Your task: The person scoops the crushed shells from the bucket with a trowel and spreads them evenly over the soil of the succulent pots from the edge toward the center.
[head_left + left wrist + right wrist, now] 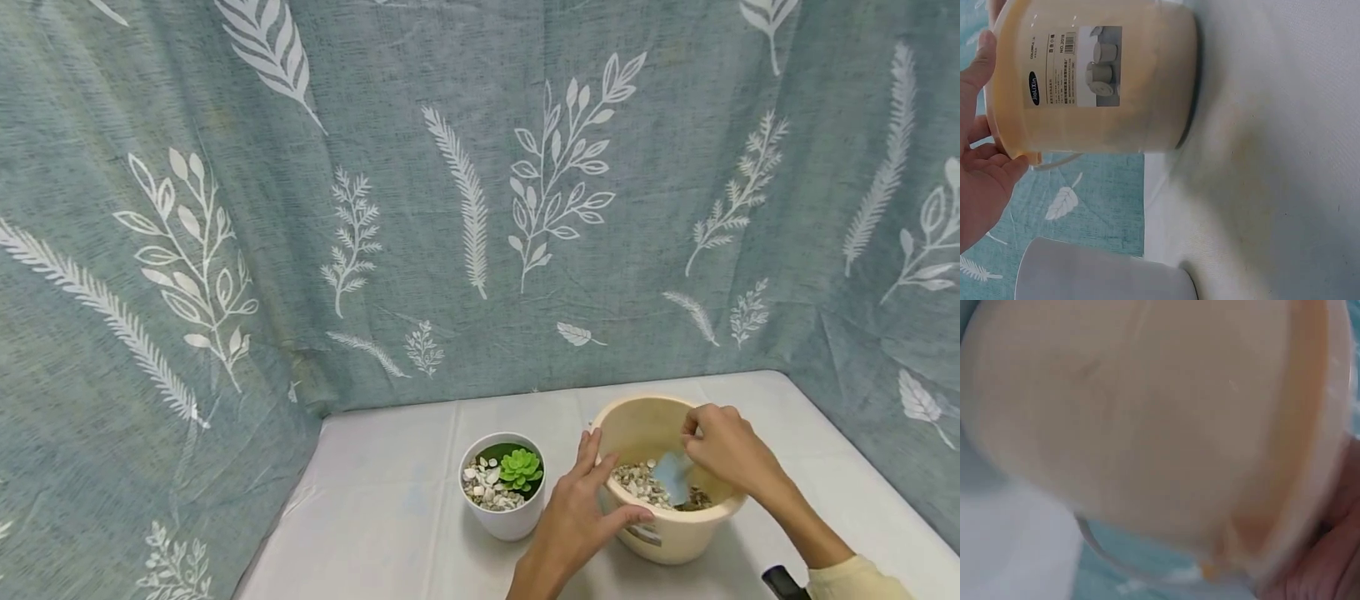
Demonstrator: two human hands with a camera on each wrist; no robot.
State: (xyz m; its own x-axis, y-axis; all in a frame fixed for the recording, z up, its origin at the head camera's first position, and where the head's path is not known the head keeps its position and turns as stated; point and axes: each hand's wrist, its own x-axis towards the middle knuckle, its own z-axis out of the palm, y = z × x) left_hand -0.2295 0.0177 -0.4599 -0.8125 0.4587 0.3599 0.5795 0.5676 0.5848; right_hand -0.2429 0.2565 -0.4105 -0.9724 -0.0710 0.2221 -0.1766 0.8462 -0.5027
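A cream plastic bucket [678, 537] stands on the table with pebbles [636, 482] and some darker brown grit inside. My left hand [577, 512] grips its left rim, thumb along the near side and fingers spread over the edge; the left wrist view shows the same hand at the rim, above a printed label [1072, 65]. Inside the bucket, a light blue scoop [670, 477], slightly blurred, dips into the pebbles. My right hand [726, 446] holds it from above with curled fingers, and its handle is hidden in them. In the right wrist view the bucket wall [1147, 425] covers the scoop.
Left of the bucket stands a white pot [498, 523] with pebbles and a green artificial succulent [521, 468]. A white cloth [375, 492] covers the table. Behind hangs a blue-green curtain [450, 208] with white leaf prints. A thin bail handle [1107, 555] hangs on the bucket's side.
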